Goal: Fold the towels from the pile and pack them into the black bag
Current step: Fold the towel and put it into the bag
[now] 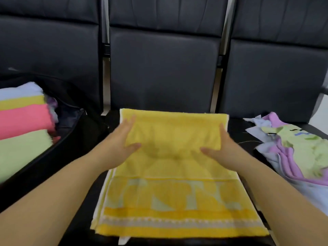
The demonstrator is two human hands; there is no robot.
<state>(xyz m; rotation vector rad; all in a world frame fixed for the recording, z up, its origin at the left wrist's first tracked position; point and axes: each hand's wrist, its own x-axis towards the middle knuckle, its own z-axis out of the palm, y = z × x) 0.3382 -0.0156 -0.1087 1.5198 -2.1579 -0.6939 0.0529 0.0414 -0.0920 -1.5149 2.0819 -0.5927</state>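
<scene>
A yellow towel (174, 166) with a patterned border lies flat on the dark seat in front of me, folded lengthwise. My left hand (120, 141) rests on its left side with straight fingers, thumb spread inward. My right hand (223, 148) rests on its right side the same way. The black bag (76, 132) stands open at the left, with folded towels (23, 125) in blue, yellow, pink and green stacked inside. The pile of unfolded towels (298, 150), purple, pale blue and green, lies at the right.
Dark padded chair backs (163, 68) stand in a row behind the seat, with gaps between them. A bare strip of dark seat (248, 137) separates the yellow towel from the pile.
</scene>
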